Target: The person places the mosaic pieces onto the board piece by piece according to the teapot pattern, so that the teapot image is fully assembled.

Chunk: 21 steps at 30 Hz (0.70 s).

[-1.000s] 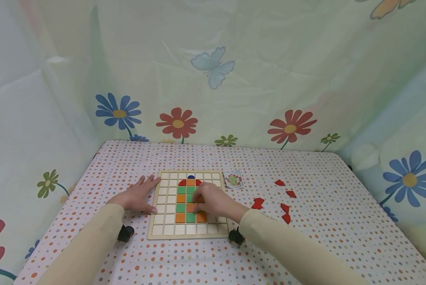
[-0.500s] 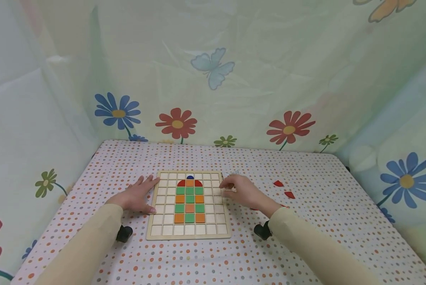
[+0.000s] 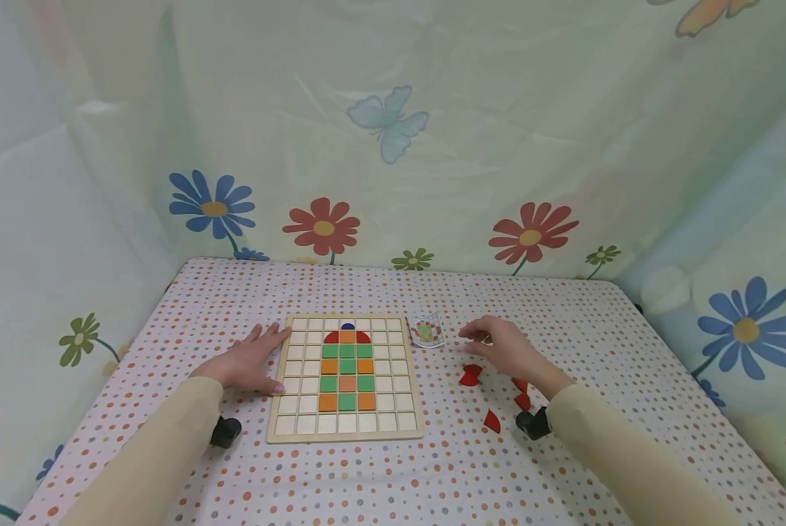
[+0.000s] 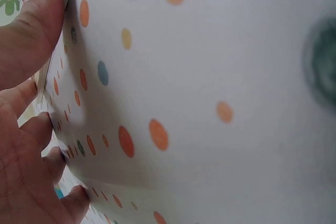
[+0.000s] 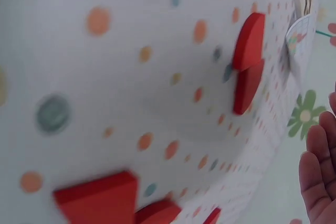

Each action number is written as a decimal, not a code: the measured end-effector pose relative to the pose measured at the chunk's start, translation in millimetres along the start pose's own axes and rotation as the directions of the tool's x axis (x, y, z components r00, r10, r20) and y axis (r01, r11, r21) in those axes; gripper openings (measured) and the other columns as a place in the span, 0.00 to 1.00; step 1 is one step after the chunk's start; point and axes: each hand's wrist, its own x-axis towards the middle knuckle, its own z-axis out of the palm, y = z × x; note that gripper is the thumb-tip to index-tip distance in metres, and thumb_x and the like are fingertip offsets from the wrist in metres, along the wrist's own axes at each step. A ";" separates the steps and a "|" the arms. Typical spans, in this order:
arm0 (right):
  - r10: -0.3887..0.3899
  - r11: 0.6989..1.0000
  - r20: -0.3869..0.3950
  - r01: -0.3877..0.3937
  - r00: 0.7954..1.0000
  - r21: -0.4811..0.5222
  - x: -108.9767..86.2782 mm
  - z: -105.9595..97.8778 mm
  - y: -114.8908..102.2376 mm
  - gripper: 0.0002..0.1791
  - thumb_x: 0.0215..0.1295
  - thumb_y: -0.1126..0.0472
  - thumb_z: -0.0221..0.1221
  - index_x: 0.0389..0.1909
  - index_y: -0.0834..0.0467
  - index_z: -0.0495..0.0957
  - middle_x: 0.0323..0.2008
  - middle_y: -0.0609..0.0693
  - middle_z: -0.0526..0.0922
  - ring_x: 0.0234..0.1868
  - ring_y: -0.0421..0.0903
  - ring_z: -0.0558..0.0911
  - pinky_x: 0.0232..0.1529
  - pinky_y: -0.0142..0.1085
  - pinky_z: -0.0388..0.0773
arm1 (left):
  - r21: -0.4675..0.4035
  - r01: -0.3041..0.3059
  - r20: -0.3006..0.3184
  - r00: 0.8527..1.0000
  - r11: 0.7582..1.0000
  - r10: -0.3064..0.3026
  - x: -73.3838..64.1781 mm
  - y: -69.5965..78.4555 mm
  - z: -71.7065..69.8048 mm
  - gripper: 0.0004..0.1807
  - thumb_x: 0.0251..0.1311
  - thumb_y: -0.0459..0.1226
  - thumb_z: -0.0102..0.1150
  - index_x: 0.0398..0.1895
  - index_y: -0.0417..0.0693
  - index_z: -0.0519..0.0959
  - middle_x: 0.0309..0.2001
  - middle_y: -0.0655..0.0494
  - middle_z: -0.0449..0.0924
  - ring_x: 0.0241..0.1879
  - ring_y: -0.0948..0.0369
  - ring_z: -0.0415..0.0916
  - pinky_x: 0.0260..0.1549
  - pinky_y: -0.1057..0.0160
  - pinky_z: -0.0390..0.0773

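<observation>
My left hand (image 3: pixel 248 363) lies spread at the left edge of a wooden grid board (image 3: pixel 399 402), thumb and index finger on its rim in the left wrist view. Square green tiles (image 3: pixel 348 351) and orange tiles (image 3: pixel 328 402), two curved red pieces (image 3: pixel 363 337) and a blue piece (image 3: pixel 348 326) form a tower shape on the board. My right hand (image 3: pixel 508 349) hovers right of the board with fingers loosely bent, and no piece shows in it. Red quarter-round pieces (image 3: pixel 471 375) lie below it; more show in the right wrist view, including a red wedge (image 5: pixel 100 198).
A small picture card (image 3: pixel 426 332) lies at the board's right edge. One red piece (image 3: pixel 491 421) sits apart, nearer the front. Polka-dot cloth (image 3: pixel 340 475) covers the table, and a flowered curtain (image 3: pixel 393 183) stands behind it.
My right hand has moved from over the board to the right, past the card. The tower's right side and a red piece near the front now show. My left hand stays put.
</observation>
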 end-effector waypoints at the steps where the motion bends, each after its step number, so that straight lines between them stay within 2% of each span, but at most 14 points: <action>1: 0.001 1.000 0.001 -0.001 1.000 -0.006 -1.2 -0.5 3.2 0.13 0.69 0.65 0.64 0.52 0.63 0.84 0.49 0.58 0.85 0.47 0.52 0.82 0.50 0.48 0.83 | 0.001 0.001 0.000 1.000 1.000 -0.001 0.0 0.2 0.0 0.58 0.52 0.44 0.78 0.81 0.42 0.52 0.82 0.33 0.42 0.80 0.32 0.34 0.75 0.27 0.44; 10: 0.007 1.000 0.055 -0.006 0.998 -0.004 -23.3 1.5 19.4 0.09 0.67 0.67 0.65 0.47 0.59 0.86 0.43 0.52 0.86 0.42 0.46 0.81 0.45 0.43 0.82 | 0.003 -0.008 0.001 1.000 1.000 0.008 -0.4 -0.1 -0.4 0.58 0.52 0.44 0.78 0.81 0.41 0.52 0.81 0.32 0.42 0.80 0.31 0.34 0.75 0.27 0.44; 16: -0.056 0.998 0.079 0.057 0.995 -0.010 -40.4 3.9 26.5 0.09 0.65 0.67 0.66 0.44 0.54 0.87 0.42 0.47 0.86 0.39 0.40 0.80 0.40 0.35 0.80 | -0.003 -0.012 0.001 1.000 1.000 0.012 -1.0 1.1 -1.3 0.58 0.52 0.43 0.78 0.81 0.41 0.52 0.81 0.31 0.41 0.80 0.31 0.34 0.75 0.27 0.43; 21: -0.110 0.994 0.142 0.108 0.984 0.023 -60.5 2.8 33.1 0.09 0.65 0.66 0.67 0.44 0.53 0.87 0.43 0.44 0.86 0.40 0.37 0.80 0.39 0.30 0.80 | -0.003 -0.007 0.007 1.000 1.000 0.007 -1.4 1.2 -2.0 0.58 0.53 0.43 0.78 0.81 0.40 0.52 0.81 0.31 0.41 0.80 0.31 0.33 0.75 0.27 0.43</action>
